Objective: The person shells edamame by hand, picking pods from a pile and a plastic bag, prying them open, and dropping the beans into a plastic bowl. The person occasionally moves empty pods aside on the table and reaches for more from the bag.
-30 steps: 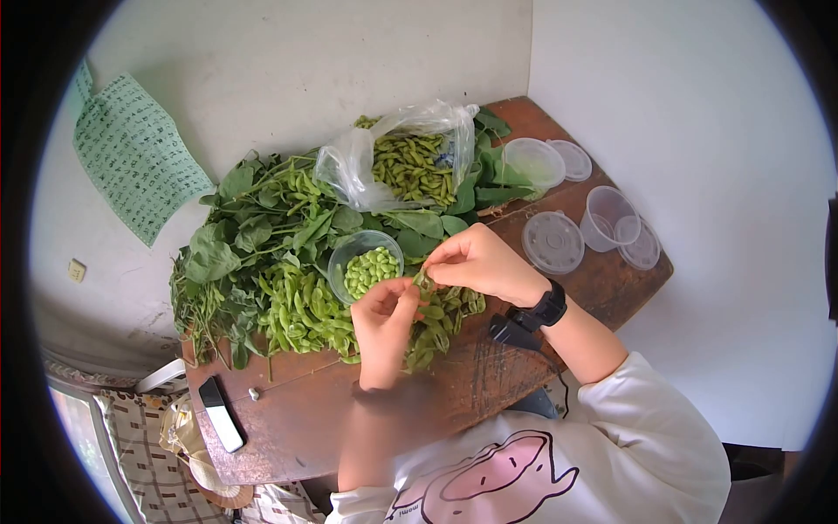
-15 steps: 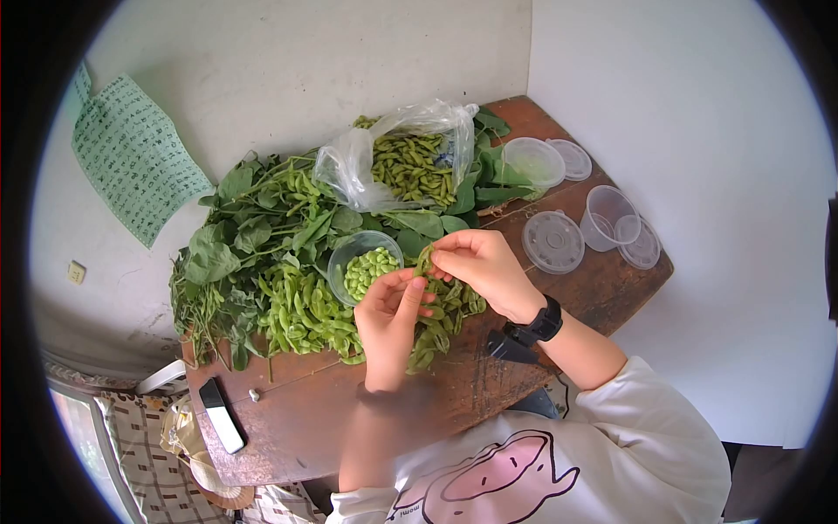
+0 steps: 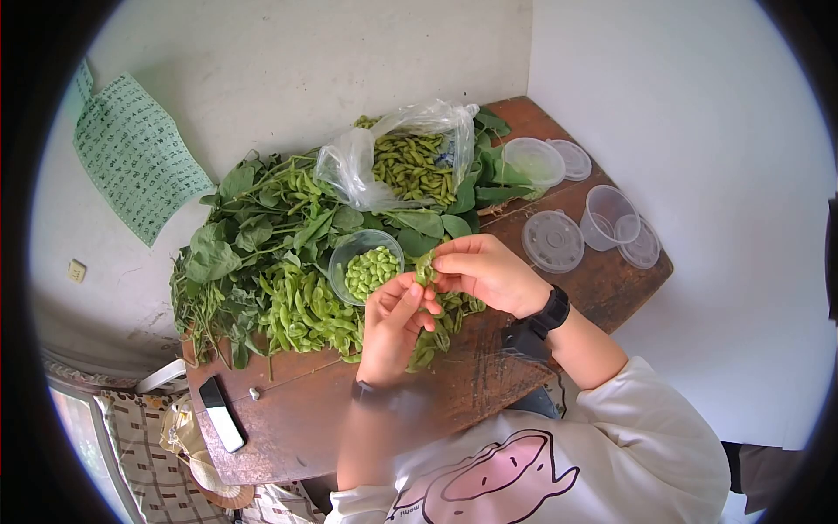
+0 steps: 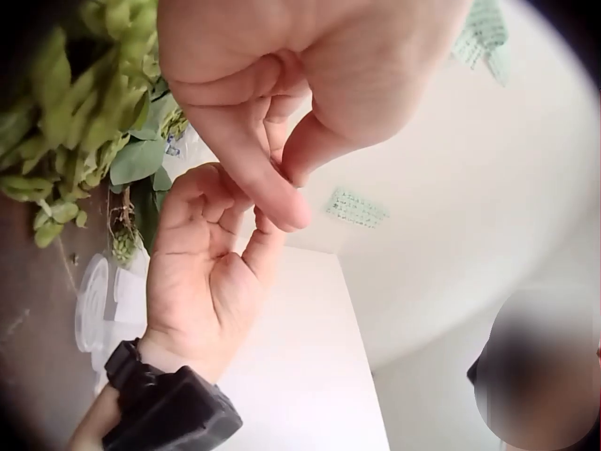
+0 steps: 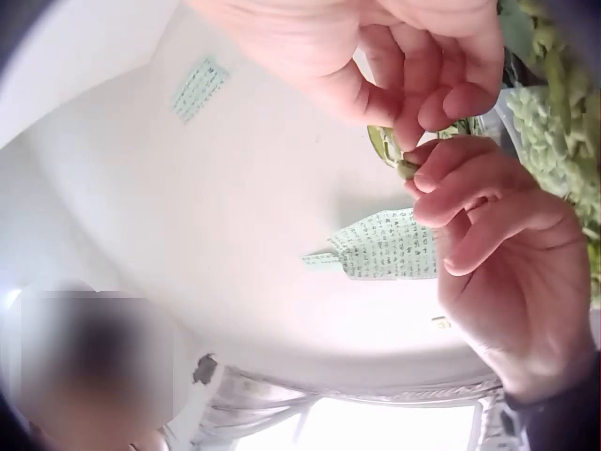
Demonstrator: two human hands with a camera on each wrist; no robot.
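A green soybean pod (image 3: 425,269) is pinched between the fingertips of my left hand (image 3: 393,327) and my right hand (image 3: 491,272), over the pile on the table. In the right wrist view the pod (image 5: 380,143) looks split, with a pale inside. Just behind the left fingers stands a clear plastic tub (image 3: 333,260) partly filled with shelled beans (image 3: 371,272). Whole pods (image 3: 301,306) lie heaped left of the left hand, and flatter pods (image 3: 428,349) lie beneath both hands. The left wrist view has the pod hidden behind the fingers.
Leafy bean stems (image 3: 253,210) cover the back left of the wooden table (image 3: 489,375). A clear bag (image 3: 345,175) of darker pods stands behind. To the right are an upright plastic tub (image 3: 602,223) and a loose lid (image 3: 553,243). A phone (image 3: 222,415) lies front left.
The right hand has lowered slightly and shifted right. The pod between the hands shows wider now than half a second ago. The left hand has moved slightly right.
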